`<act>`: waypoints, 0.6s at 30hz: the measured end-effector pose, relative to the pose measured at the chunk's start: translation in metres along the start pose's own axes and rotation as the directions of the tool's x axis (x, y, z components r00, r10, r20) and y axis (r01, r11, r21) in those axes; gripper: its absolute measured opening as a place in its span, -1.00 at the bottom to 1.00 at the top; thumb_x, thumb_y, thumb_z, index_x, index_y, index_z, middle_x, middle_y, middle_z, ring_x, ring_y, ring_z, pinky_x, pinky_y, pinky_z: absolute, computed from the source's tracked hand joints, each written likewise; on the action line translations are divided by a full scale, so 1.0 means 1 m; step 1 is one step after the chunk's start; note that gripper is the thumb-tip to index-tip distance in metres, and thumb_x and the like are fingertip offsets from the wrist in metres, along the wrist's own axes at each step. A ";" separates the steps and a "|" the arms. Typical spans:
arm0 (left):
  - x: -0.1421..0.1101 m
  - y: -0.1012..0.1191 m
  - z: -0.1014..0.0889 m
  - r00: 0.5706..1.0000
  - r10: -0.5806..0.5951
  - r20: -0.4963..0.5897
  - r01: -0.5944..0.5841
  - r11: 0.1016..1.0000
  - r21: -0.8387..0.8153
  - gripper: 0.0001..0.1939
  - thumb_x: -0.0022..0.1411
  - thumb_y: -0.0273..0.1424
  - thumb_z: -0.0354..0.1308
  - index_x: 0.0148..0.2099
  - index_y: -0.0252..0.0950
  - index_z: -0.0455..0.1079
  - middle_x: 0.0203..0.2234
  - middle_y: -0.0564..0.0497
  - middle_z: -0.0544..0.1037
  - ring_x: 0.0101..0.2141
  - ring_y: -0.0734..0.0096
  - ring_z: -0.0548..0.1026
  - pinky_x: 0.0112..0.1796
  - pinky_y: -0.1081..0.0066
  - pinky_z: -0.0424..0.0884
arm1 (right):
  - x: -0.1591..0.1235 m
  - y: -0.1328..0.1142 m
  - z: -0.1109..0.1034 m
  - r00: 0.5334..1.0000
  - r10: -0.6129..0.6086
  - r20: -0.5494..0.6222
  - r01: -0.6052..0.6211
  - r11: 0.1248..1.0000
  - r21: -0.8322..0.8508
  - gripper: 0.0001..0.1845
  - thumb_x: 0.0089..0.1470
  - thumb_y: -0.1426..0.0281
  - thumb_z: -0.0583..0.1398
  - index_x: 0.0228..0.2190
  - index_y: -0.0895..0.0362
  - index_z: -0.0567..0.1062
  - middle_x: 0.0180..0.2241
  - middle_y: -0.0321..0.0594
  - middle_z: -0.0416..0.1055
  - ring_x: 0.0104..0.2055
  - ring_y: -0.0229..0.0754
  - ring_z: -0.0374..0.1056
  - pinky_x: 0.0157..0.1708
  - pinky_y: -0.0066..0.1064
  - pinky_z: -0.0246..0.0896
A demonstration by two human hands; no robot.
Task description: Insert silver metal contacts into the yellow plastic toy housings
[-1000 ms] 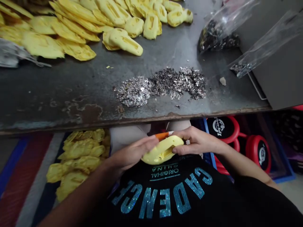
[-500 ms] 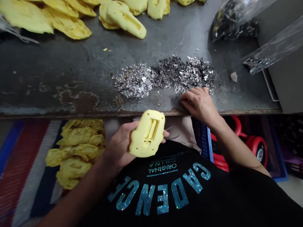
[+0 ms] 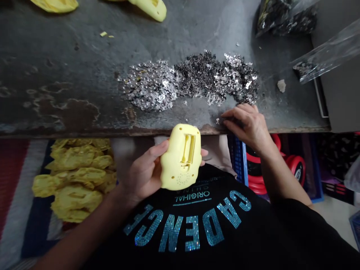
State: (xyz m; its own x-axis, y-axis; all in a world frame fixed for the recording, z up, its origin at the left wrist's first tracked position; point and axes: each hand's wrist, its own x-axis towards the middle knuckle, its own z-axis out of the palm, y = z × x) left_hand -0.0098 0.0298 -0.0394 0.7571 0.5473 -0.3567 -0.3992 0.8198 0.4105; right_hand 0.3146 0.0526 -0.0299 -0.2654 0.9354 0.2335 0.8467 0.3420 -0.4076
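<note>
Yellow shell (image 3: 180, 144): the centre of your clock, over your lap just short of the bench (image 3: 168, 35); its slotted recess faces up. It lies straighter than half a second ago, so the recess looks easier to reach.
Left hand (image 3: 147, 168): at 8 o'clock; its grip is closed around the shell, thumb along the 9 o'clock side, fingertips showing past the 3 o'clock side.
Right hand (image 3: 249, 125): at 2 o'clock, over the bench's front edge. A second ago it was at the shell; its work seems to have shifted to the small parts. Its grip is slightly parted; you cannot tell whether it has hold of anything.
Lone metal piece (image 3: 218, 121): between 1 and 2 o'clock, just beside those fingertips.
Silver heap (image 3: 152, 86): at 11 o'clock, running into the dark heap (image 3: 198, 73) past 12.
Yellow stack (image 3: 75, 180): near 9 o'clock, below bench height.
Blue crate (image 3: 238, 159): at 3 o'clock, holding red things (image 3: 294, 163).
</note>
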 end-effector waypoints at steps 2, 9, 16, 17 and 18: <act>0.002 -0.001 0.000 1.000 0.020 -0.014 -0.020 1.000 -0.010 -0.43 0.56 0.02 0.32 0.35 -0.26 0.72 0.19 -0.32 0.78 0.13 -0.04 0.82 0.15 0.22 0.74 | -0.003 0.000 0.006 1.000 -0.012 0.010 0.012 0.999 -0.038 -0.83 0.48 0.28 0.30 -0.07 0.02 0.72 -0.19 -0.16 0.66 -0.07 0.04 0.51 -0.02 -0.12 0.21; 0.011 -0.011 0.001 0.998 0.031 0.061 -0.028 0.998 -0.057 -0.39 0.60 0.06 0.26 0.40 -0.26 0.64 0.20 -0.29 0.79 0.14 -0.09 0.81 0.19 0.13 0.69 | -0.008 -0.019 0.005 0.986 -0.099 -0.137 0.121 0.978 0.167 -0.88 0.51 0.27 0.35 -0.13 -0.01 0.71 -0.25 -0.27 0.69 -0.19 -0.07 0.54 -0.08 -0.15 0.28; 0.014 -0.019 0.014 0.989 -0.002 0.148 0.010 0.998 -0.055 -0.38 0.56 0.08 0.32 0.38 -0.26 0.60 0.11 -0.24 0.82 0.12 -0.16 0.81 0.21 0.03 0.66 | -0.007 -0.054 -0.021 0.939 -0.296 -0.177 0.342 0.863 0.371 -0.89 0.54 0.27 0.34 -0.03 -0.02 0.70 -0.17 -0.26 0.74 -0.18 -0.13 0.61 -0.11 -0.21 0.46; 0.013 -0.020 0.015 0.989 -0.007 0.147 0.015 0.998 -0.058 -0.38 0.56 0.07 0.33 0.37 -0.27 0.60 0.11 -0.24 0.82 0.11 -0.15 0.81 0.22 0.03 0.66 | -0.007 -0.057 -0.023 0.935 -0.310 -0.172 0.352 0.871 0.343 -0.87 0.55 0.27 0.32 -0.02 -0.02 0.69 -0.16 -0.26 0.73 -0.16 -0.12 0.61 -0.11 -0.20 0.47; 0.012 -0.020 0.016 0.989 -0.017 0.146 0.026 0.998 -0.061 -0.38 0.54 0.08 0.34 0.36 -0.28 0.60 0.11 -0.24 0.82 0.10 -0.14 0.82 0.22 0.03 0.67 | -0.006 -0.059 -0.024 0.936 -0.314 -0.161 0.350 0.886 0.304 -0.87 0.56 0.26 0.30 -0.02 -0.02 0.69 -0.16 -0.25 0.72 -0.16 -0.12 0.61 -0.11 -0.19 0.47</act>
State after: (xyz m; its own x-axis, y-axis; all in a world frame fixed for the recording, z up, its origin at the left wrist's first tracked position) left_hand 0.0153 0.0167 -0.0384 0.8312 0.5029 -0.2370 -0.4103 0.8426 0.3489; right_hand 0.2772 0.0242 0.0142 -0.4399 0.7535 0.4885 0.5172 0.6573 -0.5481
